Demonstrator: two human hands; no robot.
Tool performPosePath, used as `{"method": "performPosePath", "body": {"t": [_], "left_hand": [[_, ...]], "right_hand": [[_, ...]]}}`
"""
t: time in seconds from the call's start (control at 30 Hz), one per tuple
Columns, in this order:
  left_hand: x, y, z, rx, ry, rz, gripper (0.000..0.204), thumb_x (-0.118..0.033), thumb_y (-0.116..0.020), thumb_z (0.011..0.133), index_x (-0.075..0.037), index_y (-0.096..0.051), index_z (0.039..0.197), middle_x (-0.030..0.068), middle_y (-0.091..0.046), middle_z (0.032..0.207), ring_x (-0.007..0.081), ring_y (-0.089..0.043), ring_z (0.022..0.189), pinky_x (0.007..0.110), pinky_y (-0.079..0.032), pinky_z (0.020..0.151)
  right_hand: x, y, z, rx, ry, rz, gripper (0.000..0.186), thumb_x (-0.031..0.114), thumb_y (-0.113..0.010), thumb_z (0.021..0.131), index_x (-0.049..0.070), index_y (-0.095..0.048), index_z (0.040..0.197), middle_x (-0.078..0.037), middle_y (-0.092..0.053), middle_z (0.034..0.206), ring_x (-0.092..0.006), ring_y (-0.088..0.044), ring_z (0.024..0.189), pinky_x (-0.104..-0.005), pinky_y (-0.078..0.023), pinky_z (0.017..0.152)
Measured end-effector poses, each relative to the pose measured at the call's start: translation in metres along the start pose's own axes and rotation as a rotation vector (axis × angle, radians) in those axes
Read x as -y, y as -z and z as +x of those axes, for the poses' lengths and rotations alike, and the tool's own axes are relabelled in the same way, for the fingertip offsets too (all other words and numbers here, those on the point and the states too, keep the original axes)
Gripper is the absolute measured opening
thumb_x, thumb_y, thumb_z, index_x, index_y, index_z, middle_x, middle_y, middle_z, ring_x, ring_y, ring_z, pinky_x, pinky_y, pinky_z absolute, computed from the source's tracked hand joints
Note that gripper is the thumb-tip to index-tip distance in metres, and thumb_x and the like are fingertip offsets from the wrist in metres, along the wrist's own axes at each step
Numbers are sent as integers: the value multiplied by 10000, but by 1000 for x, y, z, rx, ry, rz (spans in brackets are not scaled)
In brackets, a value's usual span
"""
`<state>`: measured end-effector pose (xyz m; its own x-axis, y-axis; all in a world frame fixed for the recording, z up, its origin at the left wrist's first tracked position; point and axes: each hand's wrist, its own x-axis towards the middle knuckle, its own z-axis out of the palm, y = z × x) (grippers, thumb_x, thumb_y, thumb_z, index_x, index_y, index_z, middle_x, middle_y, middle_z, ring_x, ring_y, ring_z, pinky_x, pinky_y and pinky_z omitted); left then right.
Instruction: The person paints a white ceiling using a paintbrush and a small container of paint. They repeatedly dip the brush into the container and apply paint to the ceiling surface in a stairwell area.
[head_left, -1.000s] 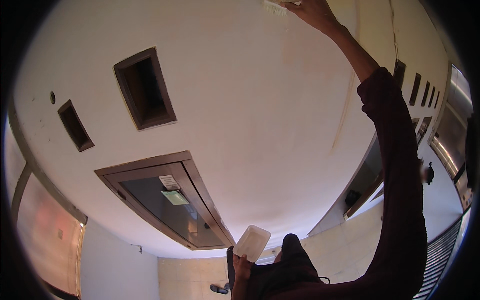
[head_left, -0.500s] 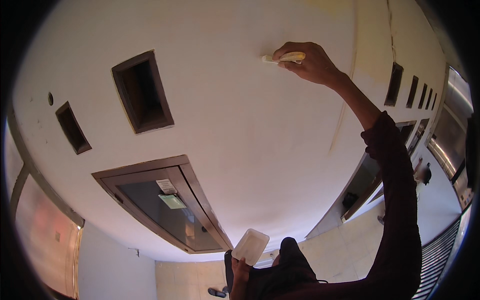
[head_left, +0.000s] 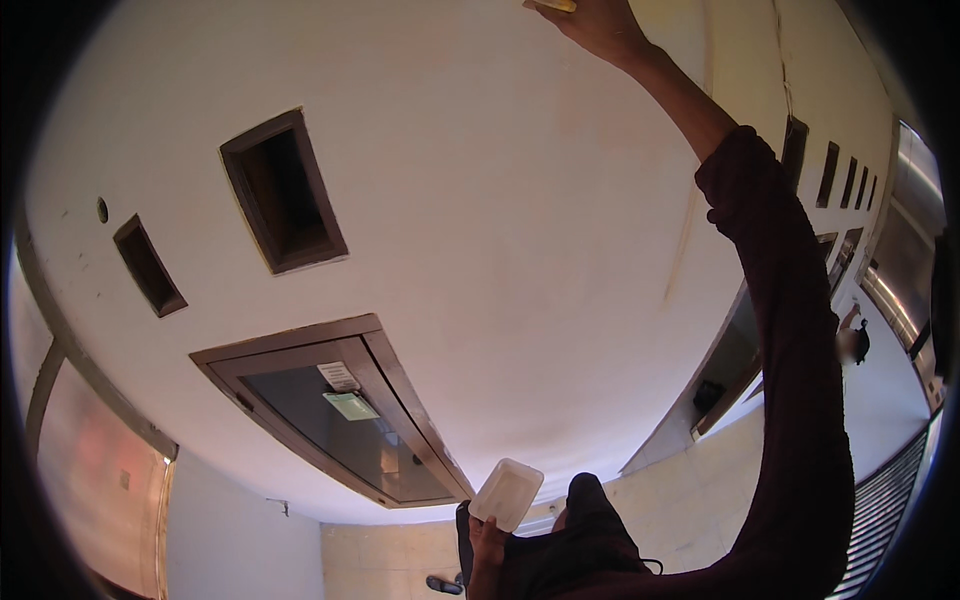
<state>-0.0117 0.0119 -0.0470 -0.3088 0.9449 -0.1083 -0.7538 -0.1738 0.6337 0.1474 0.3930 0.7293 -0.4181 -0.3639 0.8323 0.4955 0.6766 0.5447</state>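
Note:
High against the white wall [head_left: 480, 240], my right hand [head_left: 600, 28] is closed around a paintbrush [head_left: 556, 5]. Only a bit of its yellowish handle shows; the bristles are cut off by the upper edge of the view. My right arm, in a dark maroon sleeve, is stretched upward. Low in front of my body, my left hand [head_left: 487, 542] grips the lower edge of a shallow white plastic tray [head_left: 508, 494], tilted so its inside shows. Whether there is paint in it I cannot tell.
A brown-framed glass door [head_left: 365, 350] stands at lower left, below a framed wall opening [head_left: 330, 205] and a smaller opening [head_left: 150, 265]. Another doorway [head_left: 720, 370] is at right. Farther off, another person [head_left: 853, 342] has an arm raised by the wall. Dark sandals [head_left: 443, 585] lie on the tiled floor.
My right hand has moved upward along the wall with the paintbrush, partly out of view. My left hand still holds the tray in nearly the same place.

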Motion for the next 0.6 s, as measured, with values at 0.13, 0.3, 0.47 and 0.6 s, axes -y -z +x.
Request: {"method": "performPosePath", "body": {"t": [0.13,0.3,0.47,0.6], "left_hand": [[-1,-6,-5,-23,-20,-24,534,-95,-635,1008,-120,-379,1475,101,-559,1402,291,-630,1245,477,-605,958],[4,0,3,-19,-20,0,525,-93,-627,1010,-122,-380,1472,102,-554,1406,284,-636,1237,476,-608,956],[-5,0,-16,-62,-26,-3,534,-97,-627,1013,-128,-375,1483,98,-561,1400,279,-641,1229,476,-612,952],[-1,-10,10,38,-16,-18,530,-102,-631,1013,-131,-383,1480,95,-562,1402,278,-641,1231,477,-610,957]], "right_hand": [[50,-4,-50,290,88,-68,319,50,-746,870,184,-689,1154,76,-730,1136,-201,-704,1007,-345,-607,796],[91,9,-73,569,-29,186,196,145,-727,914,210,-722,1099,56,-731,1004,-193,-703,888,-370,-583,761],[76,-3,-4,693,-354,156,195,231,-727,945,151,-739,1123,-55,-766,954,-227,-693,845,-371,-543,823],[13,27,59,425,-315,-24,263,234,-726,930,3,-730,1057,-191,-754,960,-326,-735,888,-434,-574,807]]}}
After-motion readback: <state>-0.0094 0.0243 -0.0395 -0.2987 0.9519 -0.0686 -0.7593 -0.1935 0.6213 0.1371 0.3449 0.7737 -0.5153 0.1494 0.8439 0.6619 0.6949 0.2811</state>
